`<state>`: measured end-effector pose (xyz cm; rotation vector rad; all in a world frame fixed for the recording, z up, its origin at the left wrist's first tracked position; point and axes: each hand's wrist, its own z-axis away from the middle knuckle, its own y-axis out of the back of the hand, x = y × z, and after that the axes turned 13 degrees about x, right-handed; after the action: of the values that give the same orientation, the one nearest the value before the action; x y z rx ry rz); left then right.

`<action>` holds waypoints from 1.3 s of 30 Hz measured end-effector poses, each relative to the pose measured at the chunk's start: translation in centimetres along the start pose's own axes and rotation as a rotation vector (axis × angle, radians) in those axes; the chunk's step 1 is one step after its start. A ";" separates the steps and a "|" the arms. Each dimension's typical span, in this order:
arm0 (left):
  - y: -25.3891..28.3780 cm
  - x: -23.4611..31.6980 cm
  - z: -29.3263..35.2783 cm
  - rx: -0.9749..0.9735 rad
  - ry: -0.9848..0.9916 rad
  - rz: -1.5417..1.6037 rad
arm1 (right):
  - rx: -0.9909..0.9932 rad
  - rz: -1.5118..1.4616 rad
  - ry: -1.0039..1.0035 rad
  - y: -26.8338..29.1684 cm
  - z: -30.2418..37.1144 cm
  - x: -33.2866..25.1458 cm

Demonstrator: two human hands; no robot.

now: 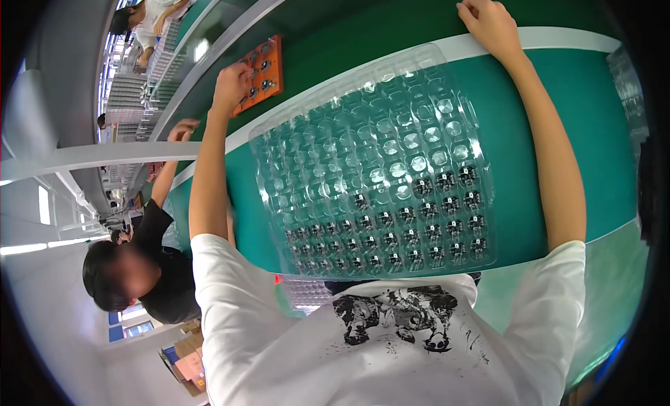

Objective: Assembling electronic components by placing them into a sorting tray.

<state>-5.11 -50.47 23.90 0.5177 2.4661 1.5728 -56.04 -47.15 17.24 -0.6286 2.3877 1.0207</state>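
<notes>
At the left end of the dark green strip lies an orange fixture plate (271, 64) carrying several small dark parts. My left hand (232, 87) is over its left edge, fingers bent together at one of the seats; whatever they pinch is hidden. Far to the right, my right hand (490, 28) rests with curled fingers above the strip, and no object shows in it. Between my forearms lies a large clear blister tray (363, 120). Small black-and-silver components (435, 231) fill its nearer rows, while the farther pockets hold none.
A white rail (551, 38) curves between the strip and the teal tabletop (509, 148). On the left, a co-worker in a black shirt (171, 287) reaches toward the same line. Another person (157, 19) works beyond. More clear trays (628, 88) stand at the right edge.
</notes>
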 end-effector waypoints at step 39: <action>3.5 8.8 24.5 0.742 0.826 0.402 | -0.144 -0.247 0.054 -3.3 -2.8 14.2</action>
<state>-4.57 -25.19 16.94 0.5497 3.8186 1.0192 -66.00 -54.48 9.09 -0.9870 2.2255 1.0832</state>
